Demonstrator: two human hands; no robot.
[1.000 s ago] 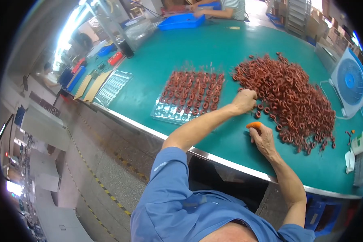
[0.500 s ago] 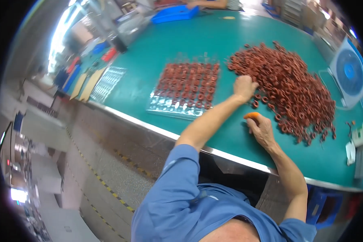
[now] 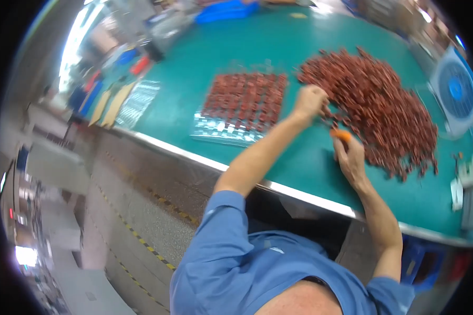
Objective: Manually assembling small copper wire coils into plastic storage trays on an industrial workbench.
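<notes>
A large heap of small reddish-brown rings [image 3: 373, 105] covers the right side of the green table. My left hand [image 3: 311, 101] is at the heap's left edge, fingers curled together; whatever they hold is hidden. Just below it, my right hand [image 3: 350, 160] points at a few loose rings, its thumb and index finger drawn close together. An orange cover [image 3: 342, 135] sits on that index finger, and blur hides what lies between the tips. Left of both hands lies a clear plastic tray [image 3: 220, 135], its upper part filled with rows of the same rings.
A blue fan [image 3: 454, 90] stands at the right edge. Another clear tray [image 3: 136, 102] and cardboard strips [image 3: 116, 105] lie far left. At the back is a blue bin [image 3: 226, 11]. The table's metal edge [image 3: 310, 198] runs in front of me.
My left hand has shifted slightly left and up. My right hand has moved up and right, closer to the loose rings, with its thumb and index finger nearer each other.
</notes>
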